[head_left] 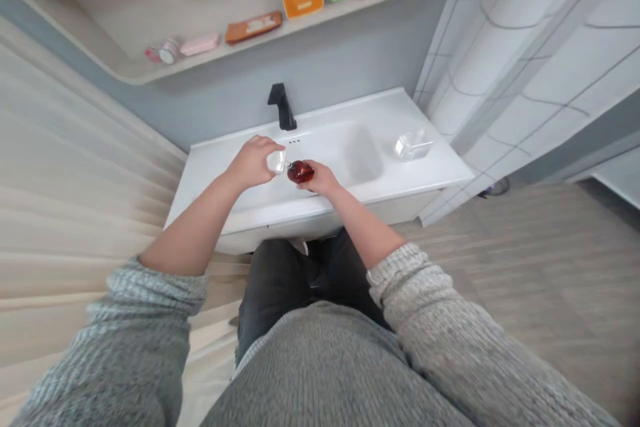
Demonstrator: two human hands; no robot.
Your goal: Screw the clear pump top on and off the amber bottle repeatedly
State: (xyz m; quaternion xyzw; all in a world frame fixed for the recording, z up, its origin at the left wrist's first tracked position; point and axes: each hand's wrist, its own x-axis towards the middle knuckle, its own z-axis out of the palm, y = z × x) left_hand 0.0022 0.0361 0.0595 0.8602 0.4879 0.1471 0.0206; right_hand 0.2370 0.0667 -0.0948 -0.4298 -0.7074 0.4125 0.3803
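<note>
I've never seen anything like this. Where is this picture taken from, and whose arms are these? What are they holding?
There's no machine here. A camera worn on a person's head looks down at their own bare hands, so the grey knitted sleeves are theirs. They are over a white washbasin with a black tap. The right hand holds a small dark red bottle. The left hand holds a small clear piece, perhaps a cap, close to the bottle.

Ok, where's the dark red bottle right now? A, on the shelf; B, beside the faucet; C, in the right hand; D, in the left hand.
C. The right hand grips the dark red bottle above the white sink, while the left hand holds a small whitish piece.
</note>
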